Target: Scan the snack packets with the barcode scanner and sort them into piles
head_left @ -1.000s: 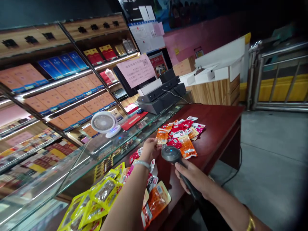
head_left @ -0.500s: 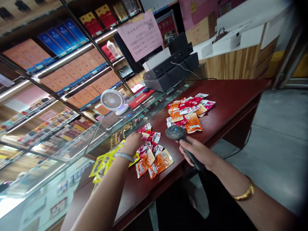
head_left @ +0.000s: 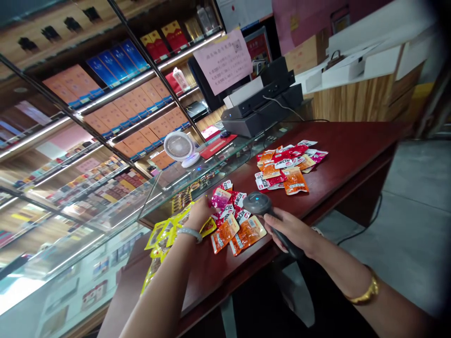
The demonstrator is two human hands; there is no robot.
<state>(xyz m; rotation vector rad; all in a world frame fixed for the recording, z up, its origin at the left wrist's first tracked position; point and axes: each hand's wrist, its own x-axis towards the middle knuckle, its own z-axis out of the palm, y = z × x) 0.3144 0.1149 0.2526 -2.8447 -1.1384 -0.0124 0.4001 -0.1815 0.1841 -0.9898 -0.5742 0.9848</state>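
Observation:
My right hand (head_left: 291,230) is wrapped around the handle of a dark handheld barcode scanner (head_left: 258,203). The scanner's head points left over the table, close to the loose snack packets. My left hand (head_left: 199,215) is over the right end of a spread of yellow snack packets (head_left: 165,231), its fingers turned down and hidden from view. Just right of it lies a pink packet (head_left: 220,199) on a small pile of red-and-white packets (head_left: 240,201). Two orange packets (head_left: 248,234) (head_left: 225,234) lie at the near side of that pile.
Another heap of red and orange packets (head_left: 296,180) lies farther back on the dark red table (head_left: 352,155). Along the left runs a glass display case (head_left: 141,206), with a white fan (head_left: 179,146) on it. A black printer-like machine (head_left: 262,108) stands behind.
My left hand has shifted left relative to the pile, away from the pink packet, which now shows more fully. The view has moved slightly; my right hand still holds the scanner.

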